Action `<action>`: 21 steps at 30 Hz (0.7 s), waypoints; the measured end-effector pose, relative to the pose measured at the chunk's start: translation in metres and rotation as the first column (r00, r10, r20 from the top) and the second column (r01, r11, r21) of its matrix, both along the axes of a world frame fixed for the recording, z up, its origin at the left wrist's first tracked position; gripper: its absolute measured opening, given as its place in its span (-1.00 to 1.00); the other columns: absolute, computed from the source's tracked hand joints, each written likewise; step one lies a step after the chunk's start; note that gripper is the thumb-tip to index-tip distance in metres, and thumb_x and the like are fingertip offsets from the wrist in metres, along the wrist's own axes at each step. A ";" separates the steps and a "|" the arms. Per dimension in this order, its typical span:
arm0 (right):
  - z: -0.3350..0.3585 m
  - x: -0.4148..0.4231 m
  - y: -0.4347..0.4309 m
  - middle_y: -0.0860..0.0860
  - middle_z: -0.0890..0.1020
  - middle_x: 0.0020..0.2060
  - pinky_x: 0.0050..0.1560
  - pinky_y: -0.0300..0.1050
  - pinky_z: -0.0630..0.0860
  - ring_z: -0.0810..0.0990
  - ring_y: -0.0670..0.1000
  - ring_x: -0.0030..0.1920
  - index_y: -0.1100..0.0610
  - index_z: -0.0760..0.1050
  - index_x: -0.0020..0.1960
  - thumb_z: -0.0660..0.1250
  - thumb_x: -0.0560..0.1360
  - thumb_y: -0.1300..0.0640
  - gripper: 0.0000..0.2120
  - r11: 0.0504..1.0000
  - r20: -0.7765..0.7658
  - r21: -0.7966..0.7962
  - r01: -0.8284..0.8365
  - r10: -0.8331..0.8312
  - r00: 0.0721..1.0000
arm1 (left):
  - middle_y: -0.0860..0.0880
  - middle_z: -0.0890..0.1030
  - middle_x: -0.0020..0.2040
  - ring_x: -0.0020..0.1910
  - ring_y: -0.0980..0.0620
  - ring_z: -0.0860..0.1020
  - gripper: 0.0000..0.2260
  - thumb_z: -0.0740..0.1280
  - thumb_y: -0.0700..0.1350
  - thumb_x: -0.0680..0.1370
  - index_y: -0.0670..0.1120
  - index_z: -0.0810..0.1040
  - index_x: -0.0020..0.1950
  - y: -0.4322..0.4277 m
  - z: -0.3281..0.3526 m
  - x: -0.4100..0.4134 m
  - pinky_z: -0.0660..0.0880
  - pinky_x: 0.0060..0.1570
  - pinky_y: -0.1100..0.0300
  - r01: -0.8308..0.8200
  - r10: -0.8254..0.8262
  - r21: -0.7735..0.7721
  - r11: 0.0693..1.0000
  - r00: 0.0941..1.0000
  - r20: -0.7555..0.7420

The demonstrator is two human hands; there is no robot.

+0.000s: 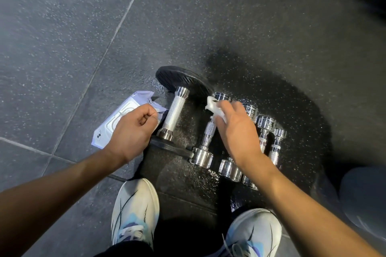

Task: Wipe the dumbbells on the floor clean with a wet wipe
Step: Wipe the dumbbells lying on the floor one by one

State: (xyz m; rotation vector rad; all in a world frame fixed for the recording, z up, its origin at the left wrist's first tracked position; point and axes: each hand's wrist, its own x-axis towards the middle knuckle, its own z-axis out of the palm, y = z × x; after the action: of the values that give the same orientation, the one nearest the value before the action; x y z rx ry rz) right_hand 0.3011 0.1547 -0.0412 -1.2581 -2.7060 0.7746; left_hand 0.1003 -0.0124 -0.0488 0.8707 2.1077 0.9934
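Several dumbbells lie side by side on the dark rubber floor. The biggest [175,113] has black rubber ends and a knurled steel handle. To its right lie smaller chrome dumbbells [205,142], [265,131], [276,144]. My right hand [238,131] holds a crumpled white wet wipe [215,108] over the chrome dumbbell nearest the big one, near its far end. My left hand [130,131], fingers curled, hovers over the wet wipe pack [117,119] left of the big dumbbell; whether it touches the pack is unclear.
My two white sneakers [134,213], [252,233] stand at the bottom, just in front of the dumbbells. A grey fabric shape [365,200] sits at the right edge. The floor around the chrome dumbbells looks wet. Pale seam lines cross the floor on the left.
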 end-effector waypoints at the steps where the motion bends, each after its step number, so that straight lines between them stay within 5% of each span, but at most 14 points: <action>1: -0.006 0.001 -0.003 0.07 0.51 0.11 -0.30 -0.16 0.57 0.55 0.01 -0.24 0.08 0.47 0.33 0.29 0.66 0.20 -0.75 0.995 0.043 0.049 -0.084 0.081 0.996 | 0.09 0.39 -0.42 -0.38 0.09 0.34 -0.80 0.21 0.04 0.56 -0.05 0.46 -0.17 0.000 0.000 0.000 0.35 -0.29 0.05 -0.001 0.001 -0.001 1.000 1.000 0.003; 4: -0.026 0.011 -0.014 0.08 0.48 0.13 -0.21 -0.23 0.60 0.53 -0.01 -0.20 0.08 0.49 0.38 0.32 0.60 0.36 -0.61 0.971 0.177 0.022 -0.239 0.232 0.957 | 0.07 0.39 -0.42 -0.38 0.09 0.34 -0.79 0.21 0.03 0.56 -0.06 0.46 -0.18 0.000 0.000 0.000 0.34 -0.29 0.05 0.000 0.000 0.003 1.000 1.000 0.005; 8: -0.024 0.021 -0.015 0.15 0.49 0.20 0.06 0.04 0.58 0.57 0.14 -0.03 0.12 0.51 0.41 0.18 0.64 0.33 -0.61 0.919 0.112 -0.208 -0.334 0.362 0.926 | 0.09 0.37 -0.44 -0.40 0.11 0.30 -0.81 0.25 -0.07 0.62 -0.08 0.45 -0.18 0.000 -0.003 0.000 0.31 -0.32 0.08 0.000 0.000 0.014 1.000 1.000 0.018; 11: -0.020 0.024 -0.016 -0.03 0.55 0.15 0.05 -0.30 0.57 0.54 -0.13 -0.12 -0.01 0.47 0.46 0.21 0.67 0.25 -0.61 0.848 0.134 -0.246 -0.469 0.509 0.850 | 0.10 0.36 -0.44 -0.41 0.12 0.30 -0.80 0.26 -0.13 0.65 -0.08 0.45 -0.17 -0.001 -0.005 -0.001 0.29 -0.35 0.14 0.005 -0.005 0.007 1.000 1.000 0.000; 15: -0.018 0.018 0.000 -0.07 0.50 -0.02 -0.25 -0.27 0.46 0.35 -0.15 -0.36 0.04 0.50 0.42 0.25 0.67 0.19 -0.66 0.940 0.213 0.003 -0.341 0.332 0.919 | 0.10 0.36 -0.45 -0.42 0.12 0.30 -0.80 0.23 0.00 0.58 -0.10 0.46 -0.16 0.000 -0.005 -0.001 0.27 -0.38 0.19 0.004 -0.004 0.013 1.000 1.000 0.005; 19: -0.028 0.007 0.003 0.16 0.46 0.22 -0.04 0.02 0.49 0.55 0.20 0.02 0.17 0.45 0.42 0.12 0.64 0.28 -0.62 0.980 0.083 -0.020 -0.197 0.198 0.977 | 0.03 0.37 -0.43 -0.40 0.10 0.31 -0.77 0.21 0.04 0.54 -0.10 0.45 -0.16 0.000 -0.003 0.000 0.28 -0.37 0.19 0.003 -0.003 0.017 1.000 1.000 0.006; 21: -0.034 0.006 -0.010 0.18 0.45 0.22 -0.06 0.03 0.45 0.52 0.20 0.00 0.18 0.43 0.40 0.11 0.65 0.26 -0.66 0.971 0.120 -0.019 -0.237 0.238 0.964 | -0.04 0.39 -0.42 -0.39 0.09 0.32 -0.76 0.20 0.06 0.54 -0.11 0.45 -0.16 0.000 -0.003 -0.001 0.29 -0.36 0.18 0.013 -0.013 0.015 1.000 1.000 -0.011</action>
State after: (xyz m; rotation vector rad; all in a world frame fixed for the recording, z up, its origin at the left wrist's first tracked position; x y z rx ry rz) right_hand 0.3075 0.1443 -0.0749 -1.0236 -2.9947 0.7476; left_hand 0.0992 -0.0125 -0.0513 0.8979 2.1032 1.0010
